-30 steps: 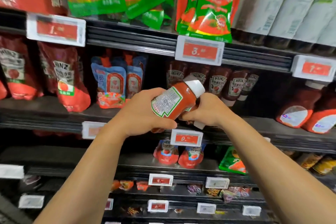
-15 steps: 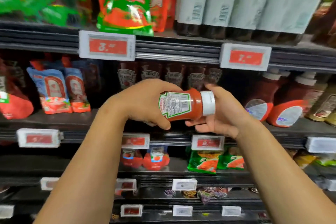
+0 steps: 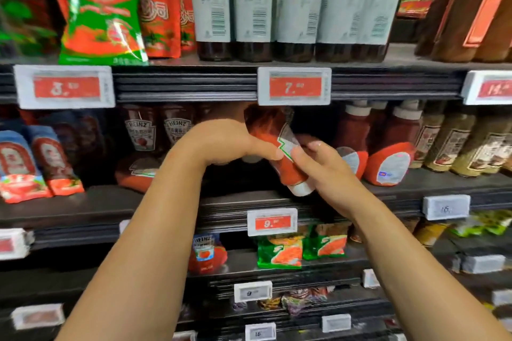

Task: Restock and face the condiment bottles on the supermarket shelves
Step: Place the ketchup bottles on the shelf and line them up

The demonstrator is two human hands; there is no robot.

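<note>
Red ketchup bottle (image 3: pixel 279 152), prob. cap-down.

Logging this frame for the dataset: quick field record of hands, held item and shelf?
held item: ketchup bottle, tilted, white cap pointing down
left hand: grips the bottle's upper body
right hand: holds the cap end, fingers on the label
bottle position: in front of the middle shelf, not set down
left of hands: Heinz bottles facing out
right of hands: cap-up ketchup bottles
price tag above: red, reads 7
image quality: motion blur, small print unreadable
</note>
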